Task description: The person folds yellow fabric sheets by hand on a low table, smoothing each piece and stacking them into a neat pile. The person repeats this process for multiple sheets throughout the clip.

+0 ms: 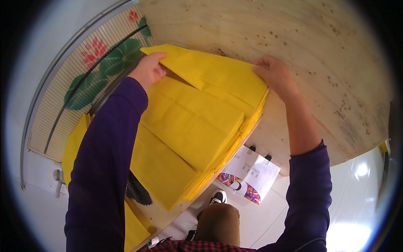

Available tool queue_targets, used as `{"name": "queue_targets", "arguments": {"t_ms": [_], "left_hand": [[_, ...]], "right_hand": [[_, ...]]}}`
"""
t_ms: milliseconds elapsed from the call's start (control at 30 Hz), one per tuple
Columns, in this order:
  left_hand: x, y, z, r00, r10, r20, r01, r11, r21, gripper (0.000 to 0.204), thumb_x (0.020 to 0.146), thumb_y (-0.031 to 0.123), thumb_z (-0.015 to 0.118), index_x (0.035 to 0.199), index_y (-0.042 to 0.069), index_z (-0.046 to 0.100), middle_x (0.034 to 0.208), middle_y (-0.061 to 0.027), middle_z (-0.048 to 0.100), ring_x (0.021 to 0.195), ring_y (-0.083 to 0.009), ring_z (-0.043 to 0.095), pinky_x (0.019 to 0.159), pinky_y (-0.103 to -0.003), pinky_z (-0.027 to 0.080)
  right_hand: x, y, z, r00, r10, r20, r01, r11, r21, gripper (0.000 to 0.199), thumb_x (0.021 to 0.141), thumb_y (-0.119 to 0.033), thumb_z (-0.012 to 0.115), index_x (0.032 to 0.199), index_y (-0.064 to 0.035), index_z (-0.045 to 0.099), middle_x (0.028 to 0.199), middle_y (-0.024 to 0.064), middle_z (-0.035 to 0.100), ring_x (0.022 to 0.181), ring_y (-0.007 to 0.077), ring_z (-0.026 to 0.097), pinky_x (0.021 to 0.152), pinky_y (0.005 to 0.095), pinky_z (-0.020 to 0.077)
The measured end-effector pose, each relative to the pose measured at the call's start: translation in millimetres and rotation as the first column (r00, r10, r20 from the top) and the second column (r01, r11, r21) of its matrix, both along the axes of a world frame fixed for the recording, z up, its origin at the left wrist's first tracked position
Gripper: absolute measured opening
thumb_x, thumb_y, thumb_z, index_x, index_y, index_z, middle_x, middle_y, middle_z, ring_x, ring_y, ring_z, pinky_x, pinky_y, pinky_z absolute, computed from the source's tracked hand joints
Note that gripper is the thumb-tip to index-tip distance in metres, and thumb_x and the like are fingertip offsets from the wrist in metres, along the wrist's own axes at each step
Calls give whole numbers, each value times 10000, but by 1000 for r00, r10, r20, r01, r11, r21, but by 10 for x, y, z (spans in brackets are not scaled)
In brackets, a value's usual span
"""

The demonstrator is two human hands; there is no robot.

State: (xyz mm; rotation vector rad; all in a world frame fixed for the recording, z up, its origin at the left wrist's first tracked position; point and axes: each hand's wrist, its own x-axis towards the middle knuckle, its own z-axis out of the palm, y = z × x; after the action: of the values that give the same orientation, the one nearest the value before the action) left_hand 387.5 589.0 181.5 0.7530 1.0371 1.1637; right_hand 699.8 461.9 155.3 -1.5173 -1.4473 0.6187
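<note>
A fanned stack of flat yellow fabric pieces (191,122) lies on a wooden table. Its topmost yellow fabric piece (218,73) is partly raised on the left, which leaves a dark gap beneath. My left hand (150,70) is closed on that piece's left end, thumb above and fingers partly hidden under the cloth. At the right far corner, my right hand (276,75) pinches the edge of the same piece between thumb and fingers. Below the top piece, the other layers overlap in steps toward me.
The wooden tabletop (319,80) has dark spots. A slatted panel with painted lotus (90,75) stands along the left. More yellow fabric (77,143) lies beyond my left forearm. A dark cloth (138,191) shows near the table edge. A white printed bag (247,174) stands on the tiled floor.
</note>
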Motion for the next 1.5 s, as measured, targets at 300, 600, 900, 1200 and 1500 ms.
{"name": "queue_targets", "arguments": {"t_ms": [300, 600, 900, 1200, 1500], "left_hand": [[-299, 249, -212, 988, 152, -15, -150, 984, 94, 234, 865, -26, 531, 1098, -41, 526, 1081, -148, 594, 965, -271, 586, 805, -346, 486], [-250, 143, -96, 950, 229, -212, -199, 968, 150, 401, 879, 21, 562, 1261, -26, 449, 1302, -145, 473, 1141, -263, 492, 993, -319, 392], [-345, -202, 166, 734, 220, -642, -10, 950, 313, 649, 915, 142, 555, 1488, 182, 251, 1575, -93, -77, 1441, -310, 44, 1101, -531, 209], [-1019, -837, 270, 601, 323, -731, 169, 843, 511, 531, 918, 91, 533, 1426, 158, 397, 1575, -90, 88, 1435, -262, 135, 1128, -363, 209], [-2095, -2448, 303, 320, 454, -832, 303, 783, 544, 534, 852, -17, 505, 1374, 85, 445, 1516, -114, 288, 1398, -250, 269, 1116, -343, 240]], "right_hand": [[1, -14, -100, 988, -30, 152, 15, 995, 98, 258, 836, -164, 617, 1042, -9, 610, 899, 65, 664, 726, 120, 600, 559, 279, 478], [2, -52, -166, 993, -43, 112, 26, 988, 150, 207, 839, -82, 599, 1026, 3, 624, 906, 84, 666, 787, 134, 610, 653, 280, 486], [-25, -142, -184, 989, -86, 119, 64, 981, 184, 217, 808, -86, 619, 1007, -2, 640, 927, 157, 675, 878, 263, 649, 790, 339, 497], [-55, -289, -259, 938, -174, 299, 65, 938, 340, 225, 820, -90, 615, 1029, -10, 638, 1069, 162, 633, 1023, 336, 574, 889, 377, 462], [-96, -641, -146, 906, -197, 375, 26, 909, 416, 240, 837, -90, 607, 1066, -19, 620, 1142, 143, 610, 1104, 337, 522, 928, 391, 437]]}}
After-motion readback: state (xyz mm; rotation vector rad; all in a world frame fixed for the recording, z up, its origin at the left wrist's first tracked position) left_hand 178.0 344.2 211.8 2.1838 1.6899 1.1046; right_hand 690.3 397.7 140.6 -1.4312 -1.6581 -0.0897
